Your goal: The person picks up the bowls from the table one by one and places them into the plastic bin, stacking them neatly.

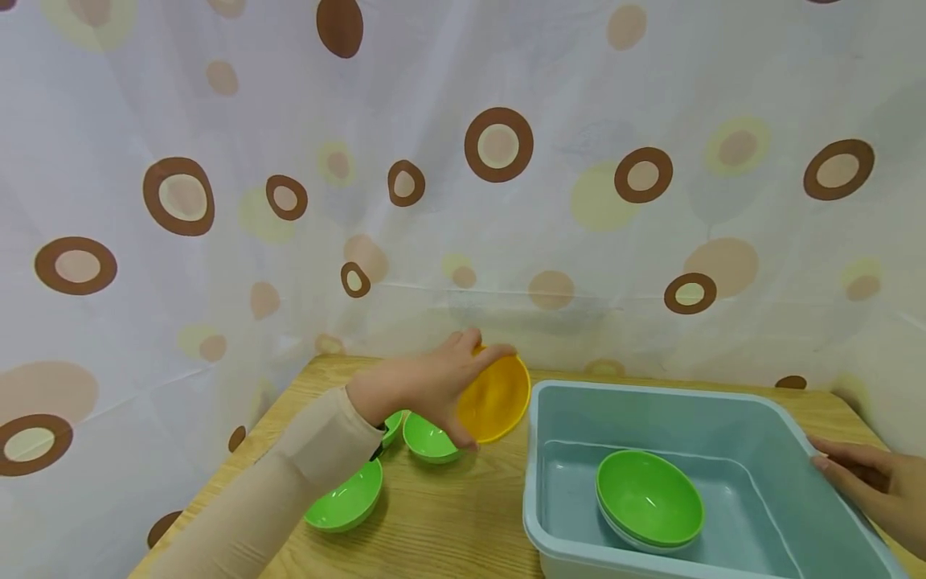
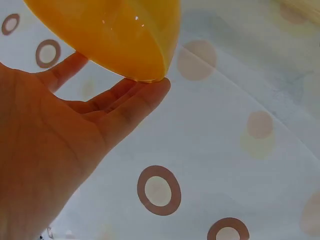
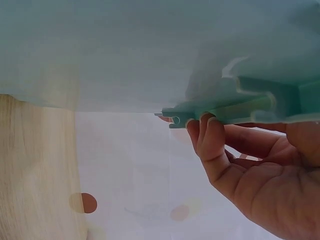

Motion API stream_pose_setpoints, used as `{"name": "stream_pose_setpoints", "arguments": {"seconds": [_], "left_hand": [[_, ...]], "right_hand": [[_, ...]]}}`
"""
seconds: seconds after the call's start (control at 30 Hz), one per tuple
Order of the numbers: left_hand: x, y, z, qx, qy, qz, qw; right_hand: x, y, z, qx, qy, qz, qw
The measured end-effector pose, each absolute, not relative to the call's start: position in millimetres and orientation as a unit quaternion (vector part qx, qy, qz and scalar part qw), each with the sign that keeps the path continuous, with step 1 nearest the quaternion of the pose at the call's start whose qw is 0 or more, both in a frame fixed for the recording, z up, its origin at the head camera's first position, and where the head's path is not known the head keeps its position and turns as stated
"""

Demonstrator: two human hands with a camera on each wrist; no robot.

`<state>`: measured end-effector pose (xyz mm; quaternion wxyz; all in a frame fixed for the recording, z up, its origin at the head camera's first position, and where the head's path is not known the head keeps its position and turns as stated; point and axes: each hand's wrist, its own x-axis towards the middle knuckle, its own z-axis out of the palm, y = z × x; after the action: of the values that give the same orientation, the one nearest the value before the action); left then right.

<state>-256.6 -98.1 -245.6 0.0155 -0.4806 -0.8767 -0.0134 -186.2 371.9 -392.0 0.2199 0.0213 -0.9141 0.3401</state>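
Note:
My left hand (image 1: 441,382) holds a yellow bowl (image 1: 495,398) tilted on its side above the table, just left of the tub. In the left wrist view the thumb and fingers grip the edge of the yellow bowl (image 2: 115,35). At the tub's right side my right hand (image 1: 878,486) grips the rim, and the right wrist view shows its fingers (image 3: 212,135) curled up under the rim. Inside the blue-grey plastic tub (image 1: 615,402) sits a green bowl (image 1: 647,494), stacked on a whitish bowl (image 1: 637,543) that is mostly hidden.
Several green bowls stand on the wooden table (image 1: 448,523) at the left: one (image 1: 347,498) near the forearm, another (image 1: 430,441) below the left hand, and one partly hidden by the wrist. A patterned curtain (image 1: 434,104) hangs behind the table and along its sides.

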Motion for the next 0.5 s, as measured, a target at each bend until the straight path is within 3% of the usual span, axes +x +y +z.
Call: {"name": "stream_pose_setpoints", "arguments": {"seconds": [0.13, 0.5], "left_hand": [[-262.7, -75.7, -236.1, -0.505, -0.863, -0.012, 0.016], [-269.5, -0.9, -227.1, -0.510, -0.858, 0.002, -0.056]], "right_hand": [[-186.8, 373.1, -391.9, 0.023, -0.914, 0.339, 0.222], [-182.6, 369.1, -393.0, 0.049, -0.888, 0.387, 0.244]]}}
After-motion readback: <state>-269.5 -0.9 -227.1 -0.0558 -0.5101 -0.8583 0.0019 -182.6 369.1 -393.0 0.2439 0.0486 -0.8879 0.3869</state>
